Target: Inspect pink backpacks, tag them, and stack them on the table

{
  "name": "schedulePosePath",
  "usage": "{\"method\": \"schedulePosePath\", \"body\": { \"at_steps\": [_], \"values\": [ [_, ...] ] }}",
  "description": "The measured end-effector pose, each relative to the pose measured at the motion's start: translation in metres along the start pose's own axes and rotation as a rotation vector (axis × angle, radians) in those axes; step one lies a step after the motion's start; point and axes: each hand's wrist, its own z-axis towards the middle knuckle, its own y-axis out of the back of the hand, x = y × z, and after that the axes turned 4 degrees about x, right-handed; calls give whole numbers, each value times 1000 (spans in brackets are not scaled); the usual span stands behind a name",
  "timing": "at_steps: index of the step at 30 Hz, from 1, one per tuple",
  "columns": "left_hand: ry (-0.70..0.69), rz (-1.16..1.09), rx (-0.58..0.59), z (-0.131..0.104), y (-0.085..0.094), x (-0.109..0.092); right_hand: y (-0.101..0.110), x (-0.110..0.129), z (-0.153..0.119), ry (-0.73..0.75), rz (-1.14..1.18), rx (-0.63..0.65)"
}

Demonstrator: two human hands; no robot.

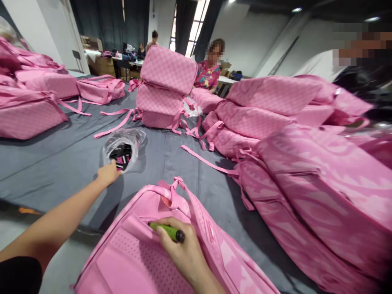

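A pink backpack (119,261) lies before me with its padded, perforated back panel and straps facing up. Over its upper part, my right hand (180,245) grips a green marker-like tool (167,231) with black ends; its left tip is at the panel. Stretched out to the left, my left hand (109,173) is at the near rim of a clear plastic bag (137,149). Inside the bag are small black and pink pieces (122,158), too small to name. The left fingertips are partly hidden at the bag's mouth, so their grip cannot be made out.
Checked pink bags (168,69) are stacked at the back middle. More pink backpacks (330,179) pile up on the right, and others (30,114) lie on the left. Loose straps (208,161) trail over the grey table cover (165,163). A person (210,73) is across the table.
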Motion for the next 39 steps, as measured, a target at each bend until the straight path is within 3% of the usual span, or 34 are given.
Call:
{"method": "schedulePosePath", "body": {
  "at_steps": [8, 14, 18, 22, 24, 29, 32, 35, 37, 39],
  "values": [
    [6, -25, 1, -41, -4, -1, 8, -7, -9, 131, 70, 40],
    [-79, -183, -187, -55, 7, 8, 12, -2, -12, 146, 68, -33],
    [-204, -407, -322, -69, 27, 12, 25, 9, -22, 210, 99, -194],
    [-360, -686, -373, -107, 55, -10, 39, 28, -30, 323, 193, -478],
    [-466, -859, -326, -137, 65, -31, 39, 40, -27, 312, 176, -529],
    [-708, -1430, 28, -213, 68, -84, 27, 60, -11, 215, 209, -320],
    [-811, -1385, 32, -230, 65, -89, 33, 58, -10, 254, 152, -384],
    [-828, -1091, -132, -226, 57, -66, 52, 51, -12, 321, -62, -470],
    [-738, -839, -206, -220, 46, -42, 61, 49, -11, 347, -287, -383],
    [-611, -681, -140, -215, 32, -21, 63, 50, -7, 317, -537, -200]
  ]
}}
